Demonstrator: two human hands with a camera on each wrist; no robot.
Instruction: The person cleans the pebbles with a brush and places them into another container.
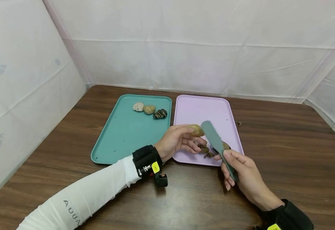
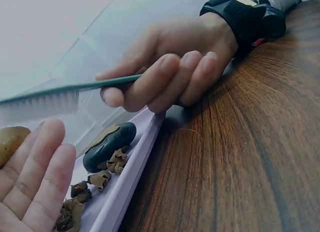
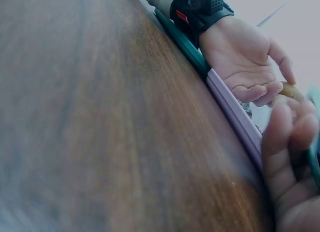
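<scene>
In the head view my left hand [image 1: 182, 140] pinches a smooth yellow-brown stone [image 1: 196, 130] between thumb and fingers, above the near part of the lilac tray [image 1: 202, 108]. My right hand [image 1: 243, 172] grips the handle of a green brush [image 1: 213, 135], its head close beside the stone. White bristles [image 2: 45, 103] point downward in the left wrist view. Below, a dark stone with a tan patch [image 2: 111, 144] lies in the lilac tray. Crumpled brown dried pieces [image 2: 100, 179] lie next to it.
To the left is a teal tray [image 1: 127, 134] holding a whitish stone [image 1: 138, 106], a tan stone [image 1: 149, 110] and a dark striped stone [image 1: 160, 114]. A small brown scrap [image 1: 239, 123] lies on the wooden table [image 1: 285, 143]. White sheeting [image 1: 184, 57] hangs behind.
</scene>
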